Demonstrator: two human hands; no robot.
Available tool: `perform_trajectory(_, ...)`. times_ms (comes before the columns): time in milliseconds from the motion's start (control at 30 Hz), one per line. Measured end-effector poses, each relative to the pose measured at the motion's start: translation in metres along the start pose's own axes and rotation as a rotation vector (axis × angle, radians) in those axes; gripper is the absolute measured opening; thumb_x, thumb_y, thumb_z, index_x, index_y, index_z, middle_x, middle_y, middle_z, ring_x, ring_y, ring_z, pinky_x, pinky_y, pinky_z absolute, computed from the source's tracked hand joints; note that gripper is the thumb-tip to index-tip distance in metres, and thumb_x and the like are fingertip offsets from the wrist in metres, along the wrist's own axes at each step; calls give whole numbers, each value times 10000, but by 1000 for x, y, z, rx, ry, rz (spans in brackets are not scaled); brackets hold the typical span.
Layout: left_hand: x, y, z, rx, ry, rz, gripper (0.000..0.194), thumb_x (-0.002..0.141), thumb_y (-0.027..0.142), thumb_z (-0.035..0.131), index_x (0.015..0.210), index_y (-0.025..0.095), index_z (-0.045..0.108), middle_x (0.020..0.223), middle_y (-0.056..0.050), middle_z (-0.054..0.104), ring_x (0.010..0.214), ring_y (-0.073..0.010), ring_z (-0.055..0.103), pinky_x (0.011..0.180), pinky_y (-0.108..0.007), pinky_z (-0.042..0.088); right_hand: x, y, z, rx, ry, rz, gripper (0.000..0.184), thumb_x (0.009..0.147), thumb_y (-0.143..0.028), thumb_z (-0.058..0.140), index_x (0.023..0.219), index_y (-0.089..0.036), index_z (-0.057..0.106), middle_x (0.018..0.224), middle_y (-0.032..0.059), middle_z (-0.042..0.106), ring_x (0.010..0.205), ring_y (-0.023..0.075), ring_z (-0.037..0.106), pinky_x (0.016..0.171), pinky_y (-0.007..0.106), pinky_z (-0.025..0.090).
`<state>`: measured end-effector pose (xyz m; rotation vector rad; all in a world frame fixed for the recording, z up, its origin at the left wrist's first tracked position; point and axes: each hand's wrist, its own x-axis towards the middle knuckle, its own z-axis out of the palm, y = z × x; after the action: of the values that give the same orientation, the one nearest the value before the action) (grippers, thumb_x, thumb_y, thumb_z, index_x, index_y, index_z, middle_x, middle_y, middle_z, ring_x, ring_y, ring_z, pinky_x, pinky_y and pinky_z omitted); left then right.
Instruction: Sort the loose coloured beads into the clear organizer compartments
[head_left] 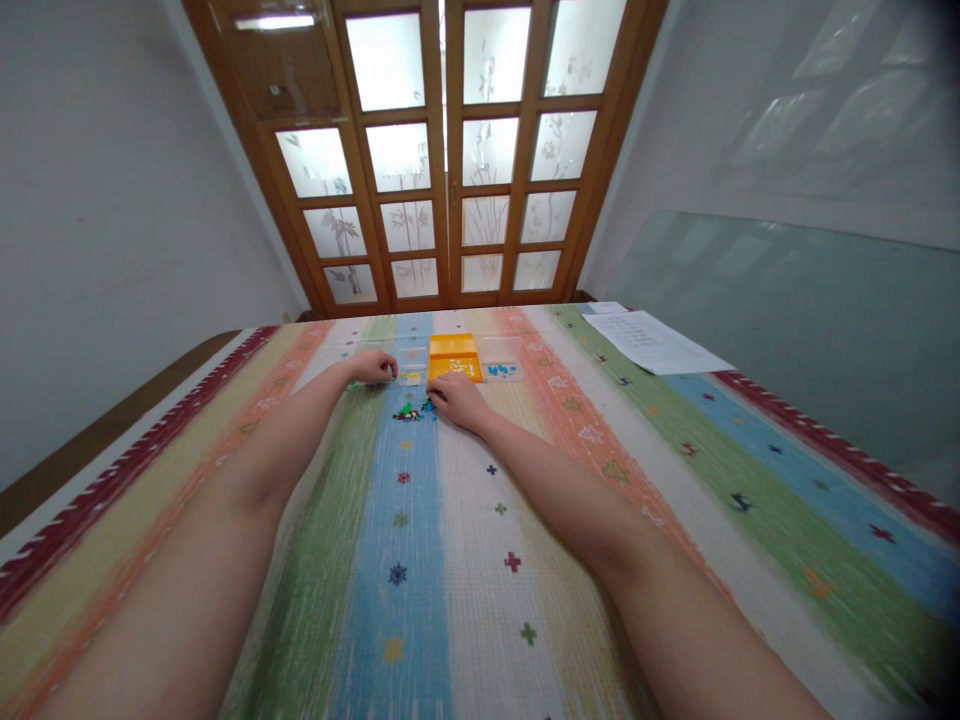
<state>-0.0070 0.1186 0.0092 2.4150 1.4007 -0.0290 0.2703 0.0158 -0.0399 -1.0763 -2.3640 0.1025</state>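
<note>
My left hand [373, 367] is at the left side of a small clear plastic box [412, 357] with yellow bits in it. Its fingers are curled together; a speck of green shows by the fingertips, too small to name. My right hand [457, 401] rests low in front of an open orange box [454, 345] that holds white bits. Its thumb and fingers are bent together over some blue pieces [428, 406], and what they grip is hidden. A loose pile of small green, dark and red pieces [407, 412] lies on the cloth between the hands.
Another clear box [501, 349], with blue pieces inside, stands right of the orange one. White printed sheets [656, 342] lie at the far right of the striped tablecloth [480, 520]. Wooden glass-paned doors [450, 200] close off the far side, with walls left and right.
</note>
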Motion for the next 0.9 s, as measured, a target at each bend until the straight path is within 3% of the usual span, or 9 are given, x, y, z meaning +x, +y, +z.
perform_trajectory(167,1,-2,0,-109,-44,-12,335,663,347,683,941,184,772,640,23,622,590,-130,502,579,-242,336,0,0,-1,7,-7,6,165,1023,-260,606,1057,-206,758,1020,73,743,982,217,618,896,320,398)
perform_trajectory(333,3,-5,5,-123,13,-17,266,646,354,702,847,187,755,593,35,571,575,-126,466,567,-249,316,0,0,0,17,-15,7,169,1021,-256,606,1060,-203,761,1022,76,745,983,217,620,902,323,398)
perform_trajectory(533,-3,-5,4,-168,93,-31,288,654,389,698,842,177,751,658,15,632,619,-136,515,589,-248,336,0,-1,-1,7,-19,11,176,1025,-257,597,1057,-203,762,1016,76,746,985,221,624,898,324,402)
perform_trajectory(700,-31,-14,-4,-136,237,-25,303,705,428,664,873,186,731,717,6,662,670,-156,555,609,-251,360,1,0,-1,18,-21,5,186,1030,-262,589,1061,-205,763,1024,79,746,991,224,624,912,327,403)
perform_trajectory(800,-55,-33,-5,-91,322,-56,264,737,403,622,867,192,714,763,-3,677,714,-165,575,632,-255,374,2,-1,1,19,-31,7,190,1032,-264,585,1055,-207,764,1033,80,748,989,223,624,912,325,400)
perform_trajectory(900,-79,-56,-4,-65,374,-179,222,737,368,626,851,192,700,763,1,672,707,-161,558,642,-257,369,2,-2,2,15,-36,5,190,1031,-265,583,1044,-208,763,1031,78,748,987,220,622,914,321,395)
